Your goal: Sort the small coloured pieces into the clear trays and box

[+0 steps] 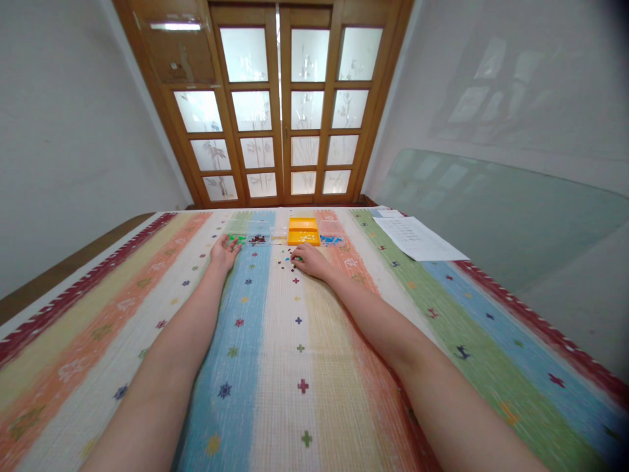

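My left hand (226, 253) rests at the front of a box of small green pieces (236, 238), palm turned partly up and fingers apart. On the white stripe of the cloth lies a loose scatter of tiny mixed-colour pieces (284, 260). My right hand (310, 259) lies at their right side, thumb and fingers drawn together over them; whatever the fingertips hold is too small to make out. Just behind it sits an open orange box (303, 223) with pale pieces in it. Small blue pieces (330, 240) lie in a clear box on its right.
Dark brownish pieces (258, 239) fill part of a clear box (259, 225) between the green pieces and the orange box. Printed paper sheets (417, 237) lie at the right on the striped tablecloth (285, 406). A glass-paned wooden door (282, 131) stands beyond the table.
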`<state>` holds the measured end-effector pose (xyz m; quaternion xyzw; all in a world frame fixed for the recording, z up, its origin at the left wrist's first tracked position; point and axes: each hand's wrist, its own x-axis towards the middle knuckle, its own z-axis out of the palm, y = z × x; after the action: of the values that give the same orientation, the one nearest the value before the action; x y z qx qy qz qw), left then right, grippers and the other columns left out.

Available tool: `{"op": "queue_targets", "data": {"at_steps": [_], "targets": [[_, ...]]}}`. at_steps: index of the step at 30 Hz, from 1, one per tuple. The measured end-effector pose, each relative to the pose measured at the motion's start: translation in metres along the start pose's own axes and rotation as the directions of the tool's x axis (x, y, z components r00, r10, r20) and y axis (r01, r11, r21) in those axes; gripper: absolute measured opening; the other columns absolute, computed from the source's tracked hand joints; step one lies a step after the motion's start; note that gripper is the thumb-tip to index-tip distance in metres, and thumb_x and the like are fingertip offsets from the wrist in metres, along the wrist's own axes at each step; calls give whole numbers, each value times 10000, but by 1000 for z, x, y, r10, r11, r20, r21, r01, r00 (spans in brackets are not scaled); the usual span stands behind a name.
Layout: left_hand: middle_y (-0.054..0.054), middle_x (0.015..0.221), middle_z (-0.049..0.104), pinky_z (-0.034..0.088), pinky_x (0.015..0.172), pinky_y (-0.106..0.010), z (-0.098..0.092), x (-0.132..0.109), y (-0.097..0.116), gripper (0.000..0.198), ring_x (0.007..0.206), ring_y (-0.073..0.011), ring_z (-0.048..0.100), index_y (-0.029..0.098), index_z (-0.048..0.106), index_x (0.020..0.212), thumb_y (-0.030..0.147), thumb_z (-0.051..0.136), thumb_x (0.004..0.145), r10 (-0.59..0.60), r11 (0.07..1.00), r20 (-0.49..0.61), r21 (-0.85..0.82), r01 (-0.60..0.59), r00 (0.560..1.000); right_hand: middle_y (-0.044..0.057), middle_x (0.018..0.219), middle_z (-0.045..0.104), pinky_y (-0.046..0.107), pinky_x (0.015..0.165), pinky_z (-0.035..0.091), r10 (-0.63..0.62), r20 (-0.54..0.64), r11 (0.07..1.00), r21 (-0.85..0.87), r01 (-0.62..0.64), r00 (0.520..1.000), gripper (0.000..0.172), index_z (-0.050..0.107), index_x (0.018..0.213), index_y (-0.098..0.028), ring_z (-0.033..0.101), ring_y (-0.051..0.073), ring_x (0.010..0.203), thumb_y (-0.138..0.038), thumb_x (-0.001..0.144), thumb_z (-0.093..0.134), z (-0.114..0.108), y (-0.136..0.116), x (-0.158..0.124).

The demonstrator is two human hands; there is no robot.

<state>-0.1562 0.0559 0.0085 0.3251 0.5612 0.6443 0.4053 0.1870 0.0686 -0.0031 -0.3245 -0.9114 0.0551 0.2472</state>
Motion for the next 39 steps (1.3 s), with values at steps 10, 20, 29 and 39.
{"op": "queue_targets", "data": {"at_steps": [10, 20, 29, 39], "targets": [[-91, 1408, 576, 542, 958, -455, 3, -3, 2, 345, 1171, -228, 651, 314, 555, 1339, 480, 443, 1059, 4, 1000, 7, -5, -3, 1000, 82, 1045, 721, 330, 932, 451, 13, -6, 1000, 7, -13, 1000, 97, 775, 1004, -197, 621, 223, 1043, -210, 977, 683, -2, -1, -2], [-102, 1283, 652, 522, 972, -449, 16, -5, -7, 374, 1090, -218, 664, 224, 558, 1356, 450, 462, 1072, 59, 998, 77, -9, -58, 995, 55, 932, 756, 302, 765, 476, 427, -266, 889, 300, -347, 864, 154, 732, 990, -187, 659, 198, 802, -261, 961, 601, -10, 27, 4], [-111, 1297, 679, 540, 955, -428, 17, -1, -17, 401, 1082, -240, 689, 227, 579, 1382, 431, 495, 1047, 129, 967, 105, 208, -149, 986, 83, 910, 764, 307, 753, 479, 691, -480, 723, 436, -536, 540, 221, 737, 980, -178, 673, 225, 804, -314, 905, 581, -26, 85, -15], [-89, 1379, 677, 592, 957, -398, 30, -5, -35, 350, 1058, -214, 705, 218, 660, 1314, 292, 575, 983, 287, 803, 251, 463, -375, 925, 100, 926, 779, 297, 760, 464, 748, -445, 657, 395, -642, 492, 279, 770, 1057, -168, 680, 238, 835, -300, 942, 552, -30, 91, -19]]}}
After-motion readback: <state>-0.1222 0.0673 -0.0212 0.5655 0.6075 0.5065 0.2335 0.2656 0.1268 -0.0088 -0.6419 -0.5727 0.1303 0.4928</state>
